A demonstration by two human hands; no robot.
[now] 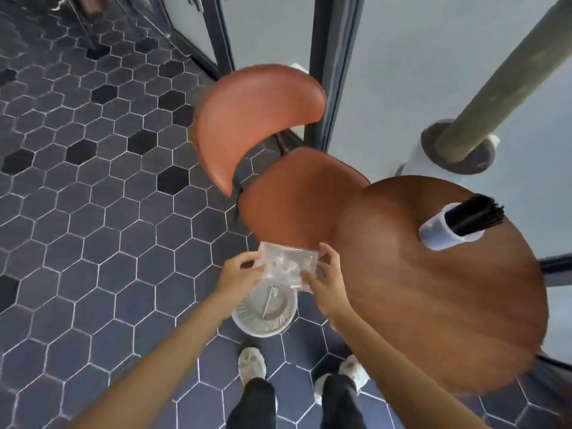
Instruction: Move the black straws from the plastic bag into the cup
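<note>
Dark hexagon floor tiles (93, 212) fill the left and bottom of the frame, with pale wall panels and a thick pole across the top right. A round wooden table (433, 305) takes up the right side, and a brown chair (263, 134) stands in the middle, its seat tucked against the table's edge.

On the table, toward the right edge of the frame, stands a clear cup (442, 233) with the black straws (476, 216) bunched in it, their ends fanning out past the rim. So the straws look to be already where the task wants them.

Low in the centre, a small white bin (263, 314) sits on the floor just in front of the person's feet, with a bit of rubbish inside. Right above it the person holds the plastic bag (288, 267), crumpled and seemingly empty; no black shows through it.

The left hand (238, 274) pinches the bag's left side with fingers curled onto it, and the right hand (325, 280) grips the right side, thumb and fingertips clamped on the plastic. Held over the bin like that, I would guess the bag is being scrunched to drop in as waste
</note>
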